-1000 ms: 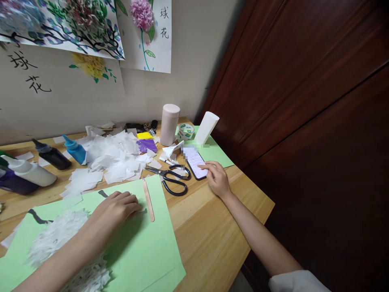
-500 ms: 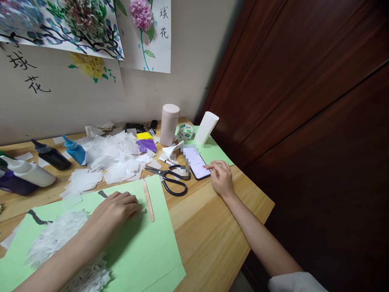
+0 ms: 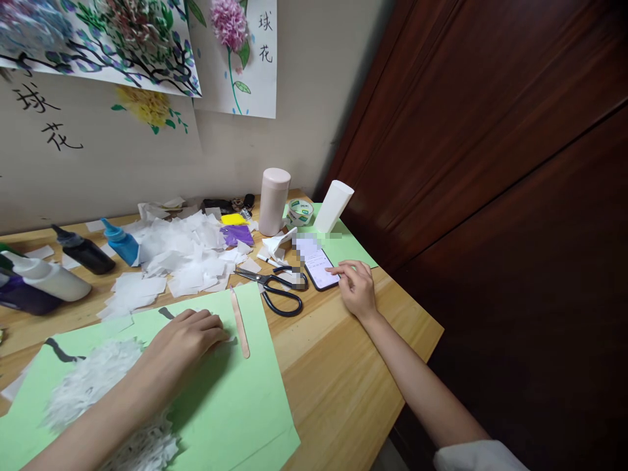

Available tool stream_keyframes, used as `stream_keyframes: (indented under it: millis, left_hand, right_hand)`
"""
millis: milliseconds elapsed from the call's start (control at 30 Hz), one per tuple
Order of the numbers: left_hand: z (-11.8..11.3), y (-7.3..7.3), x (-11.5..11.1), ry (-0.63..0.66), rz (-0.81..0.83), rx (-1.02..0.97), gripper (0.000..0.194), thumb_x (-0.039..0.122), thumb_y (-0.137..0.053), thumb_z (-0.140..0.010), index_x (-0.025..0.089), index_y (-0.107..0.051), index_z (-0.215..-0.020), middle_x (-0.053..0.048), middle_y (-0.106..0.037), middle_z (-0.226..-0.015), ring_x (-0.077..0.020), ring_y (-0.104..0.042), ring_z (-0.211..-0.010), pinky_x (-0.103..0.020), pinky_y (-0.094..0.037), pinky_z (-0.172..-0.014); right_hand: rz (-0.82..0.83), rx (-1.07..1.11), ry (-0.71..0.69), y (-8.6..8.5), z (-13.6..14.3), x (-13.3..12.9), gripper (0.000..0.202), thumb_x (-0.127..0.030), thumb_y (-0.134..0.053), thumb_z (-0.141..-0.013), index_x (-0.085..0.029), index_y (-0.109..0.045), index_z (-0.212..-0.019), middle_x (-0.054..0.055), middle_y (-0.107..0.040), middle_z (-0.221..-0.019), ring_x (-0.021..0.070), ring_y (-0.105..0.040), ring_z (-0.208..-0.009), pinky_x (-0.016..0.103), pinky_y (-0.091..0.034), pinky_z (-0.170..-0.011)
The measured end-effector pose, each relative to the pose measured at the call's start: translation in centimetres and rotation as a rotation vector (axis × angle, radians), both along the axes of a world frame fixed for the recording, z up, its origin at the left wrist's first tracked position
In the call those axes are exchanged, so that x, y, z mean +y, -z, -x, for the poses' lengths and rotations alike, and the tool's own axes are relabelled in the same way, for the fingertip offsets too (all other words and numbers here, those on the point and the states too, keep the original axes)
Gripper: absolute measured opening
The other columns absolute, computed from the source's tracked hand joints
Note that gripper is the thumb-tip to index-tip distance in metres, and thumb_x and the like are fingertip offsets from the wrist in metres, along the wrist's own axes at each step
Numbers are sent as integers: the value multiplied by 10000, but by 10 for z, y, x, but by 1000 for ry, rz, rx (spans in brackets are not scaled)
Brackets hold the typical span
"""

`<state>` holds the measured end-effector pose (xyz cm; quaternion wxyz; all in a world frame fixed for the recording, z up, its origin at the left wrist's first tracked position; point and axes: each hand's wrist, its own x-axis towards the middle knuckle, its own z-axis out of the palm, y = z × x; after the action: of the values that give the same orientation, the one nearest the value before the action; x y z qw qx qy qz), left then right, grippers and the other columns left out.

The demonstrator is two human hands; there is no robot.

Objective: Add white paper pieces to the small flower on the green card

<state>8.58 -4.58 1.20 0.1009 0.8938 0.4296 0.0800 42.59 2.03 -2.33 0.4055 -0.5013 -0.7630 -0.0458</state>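
My left hand is over a green sheet of paper, its fingers curled and pressed together. A small piece of white tissue paper peeks out at the fingertips. Beneath my left forearm lies a ball of ruffled white tissue paper, partly hidden by the arm. A wooden stick rests on the sheet just right of that hand. My right hand holds nothing; its index finger reaches out to the lit screen of a phone, while the other fingers are bent loosely.
Black-handled scissors lie left of the phone. Behind them are a heap of white tissue squares, a pale cup, a tape roll and a white tube. Paint bottles stand at left; a dark wooden panel borders the right.
My right index finger has shifted very slightly on the phone, and the screen's contents look a little different. My left hand stays where it was.
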Motion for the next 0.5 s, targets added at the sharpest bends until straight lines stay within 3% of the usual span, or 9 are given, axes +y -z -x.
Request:
stream_keyframes:
  millis: [200, 500]
  left_hand:
    - [-2, -2, 0, -1, 13, 29, 295, 200, -364, -884, 246, -654, -844, 1, -672, -821, -162, -561, -760, -306, -361, -700]
    - [-2, -5, -2, -9, 29, 48, 286, 187, -365, -889, 249, -643, -856, 5, -667, -847, -162, -564, -794, -305, -353, -723]
  right_hand:
    - [129, -71, -129, 1, 8, 1, 365, -116, -415, -799, -221, -557, -1117, 56, -634, -1046, 226, -516, -1026, 397, -377, -894]
    - [178, -103, -174, 2, 9, 2, 352, -122, -392, -815, -216, -518, -1131, 57, -604, -1115, 226, -462, -1113, 417, -337, -963]
